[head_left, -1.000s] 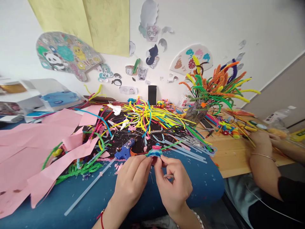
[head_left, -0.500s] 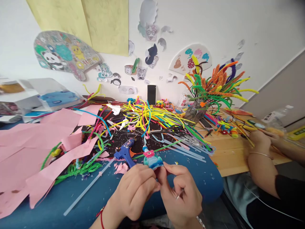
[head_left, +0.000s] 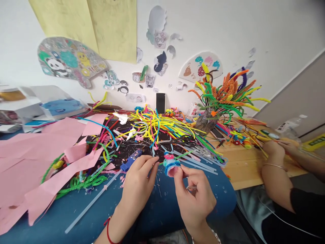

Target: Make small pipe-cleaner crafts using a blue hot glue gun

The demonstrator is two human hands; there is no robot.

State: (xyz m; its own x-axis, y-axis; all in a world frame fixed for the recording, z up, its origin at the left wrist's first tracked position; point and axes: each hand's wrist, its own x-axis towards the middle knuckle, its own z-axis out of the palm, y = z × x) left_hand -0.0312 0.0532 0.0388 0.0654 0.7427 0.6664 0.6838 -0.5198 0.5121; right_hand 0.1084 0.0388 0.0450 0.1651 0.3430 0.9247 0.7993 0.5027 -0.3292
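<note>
Between the thumb and forefinger of my right hand [head_left: 195, 195] is a small pipe-cleaner figure [head_left: 170, 166], light blue and dark blue with a pink band. Its hollow pink underside tilts toward me. My left hand [head_left: 139, 179] is apart from the figure, to its left, with thumb and fingertips pinched together. Whatever those fingertips hold, if anything, is too small to name. Behind that hand lies a blue glue gun [head_left: 131, 160], its handle hidden. A long translucent glue stick [head_left: 92, 202] runs from the gun's rear toward the front left.
Pink sheets [head_left: 58, 162] cover the left side. Yellow pipe cleaners [head_left: 162, 125] lie heaped at the back centre, near clear glue sticks [head_left: 200, 161]. A vase [head_left: 207, 124] holds colourful pipe-cleaner stems. A phone [head_left: 160, 103] leans on the wall. A co-worker's hands [head_left: 275, 149] work at right.
My left hand has come off the figure and moved left and up, in front of the glue gun. My right hand has tipped the figure so its underside shows.
</note>
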